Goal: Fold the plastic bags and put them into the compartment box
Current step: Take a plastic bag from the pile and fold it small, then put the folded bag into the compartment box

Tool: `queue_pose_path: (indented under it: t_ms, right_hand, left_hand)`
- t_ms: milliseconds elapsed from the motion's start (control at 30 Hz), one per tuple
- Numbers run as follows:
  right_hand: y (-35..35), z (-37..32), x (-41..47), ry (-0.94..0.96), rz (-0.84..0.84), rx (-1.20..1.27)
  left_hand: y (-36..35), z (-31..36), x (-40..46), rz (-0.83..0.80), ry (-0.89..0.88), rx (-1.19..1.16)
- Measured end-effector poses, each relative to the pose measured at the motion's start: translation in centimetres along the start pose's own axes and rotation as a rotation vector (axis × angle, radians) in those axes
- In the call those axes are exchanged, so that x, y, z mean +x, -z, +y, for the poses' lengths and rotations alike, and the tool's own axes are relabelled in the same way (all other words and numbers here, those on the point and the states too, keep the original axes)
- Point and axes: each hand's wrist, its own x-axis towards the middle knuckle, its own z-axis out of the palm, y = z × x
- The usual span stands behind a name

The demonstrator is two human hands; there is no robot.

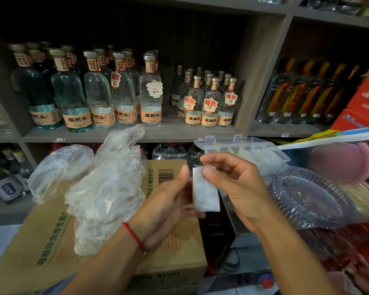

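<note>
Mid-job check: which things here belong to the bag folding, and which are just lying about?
For the job:
folded bag, pinched between left hand and right hand
loose plastic bags piled on the cardboard box
compartment box, lid open, folded bags inside

Lying about:
bottles on the shelf
glass dish
red cartons

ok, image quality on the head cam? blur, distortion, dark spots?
Head view: wide-angle bending curves the shelf edges; upper shelf back is near black; left hand slightly motion-smeared; folded bag and right hand fairly sharp; glass plate glints; frame edges soft.
</note>
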Motion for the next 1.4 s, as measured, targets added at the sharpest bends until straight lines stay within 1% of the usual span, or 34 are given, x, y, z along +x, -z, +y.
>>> queue_pose_path:
  t_ms: [100, 200, 300, 367, 467, 500, 567, 667, 733, 800, 833, 867, 933, 1033, 1100, 1200, 1300, 1400]
  right_hand:
    - [-0.4, 0.3, 0.0, -0.002, 0.085, 0.014]
    - [-0.4, 0.7, -0.1, -0.033, 0.086, -0.028]
    - [0.3, 0.4, 0.0, -0.027, 0.073, -0.085]
    - [1.1, 0.1, 0.1, -0.022, -0.01, -0.177]
    - [1.1, 0.1, -0.4, -0.032, -0.181, -0.423]
    - [1.0, 0.3, -0.7, -0.015, -0.189, -0.479]
    - [0.7, 0.8, -0.9, 0.039, -0.094, -0.515]
    - [0.7, 1.4, -1.1, 0.106, 0.155, -0.538]
    - [0.3, 1.7, -1.4, 0.134, 0.298, -0.534]
    - [-0.3, 1.9, -1.7, 0.137, 0.405, -0.515]
    - [-0.7, 2.1, -1.8, 0.138, 0.442, -0.514]
    - [-1.0, 2.2, -1.9, 0.13, 0.464, -0.506]
    - [-1.3, 2.1, -2.0, 0.074, 0.46, -0.459]
    - [-0.7, 1.5, -2.2, -0.09, 0.37, -0.358]
    - [0.0, 1.1, -2.3, -0.131, 0.355, -0.339]
    - [1.0, 1.0, -2.3, -0.1, 0.439, -0.33]
    - [1.6, 1.0, -2.5, -0.08, 0.485, -0.275]
    - [2.7, 0.7, -2.7, -0.143, 0.488, -0.143]
  left_hand:
    - [-0.5, -0.7, -0.2, -0.06, -0.017, 0.025]
    - [-1.2, -1.3, -0.1, -0.023, -0.027, 0.106]
    - [-1.1, -1.3, -0.1, -0.049, 0.038, 0.045]
    - [-0.7, -1.0, -0.2, -0.105, 0.102, 0.041]
    - [-0.2, -0.9, -0.2, -0.169, 0.205, 0.047]
    - [-0.1, -0.9, -0.2, -0.173, 0.228, 0.062]
    - [0.1, -0.8, -0.2, -0.161, 0.238, 0.084]
    - [-0.3, -0.6, -0.1, -0.076, 0.187, 0.005]
    - [-1.3, -0.9, 0.3, 0.003, 0.123, -0.062]
    - [-2.7, -1.5, 0.9, 0.162, 0.031, -0.13]
    - [-3.3, -1.9, 1.2, 0.259, -0.024, -0.101]
    - [-3.8, -2.2, 1.3, 0.347, -0.081, -0.018]
    - [-4.4, -2.8, 1.6, 0.458, -0.181, 0.173]
    - [-5.0, -2.8, 2.2, 0.534, -0.307, 0.415]
    - [-5.3, -2.9, 2.6, 0.563, -0.38, 0.544]
    - [-6.1, -3.3, 3.2, 0.592, -0.442, 0.567]
    - [-7.1, -3.4, 4.0, 0.618, -0.481, 0.616]
    - [-7.9, -3.4, 4.8, 0.611, -0.489, 0.658]
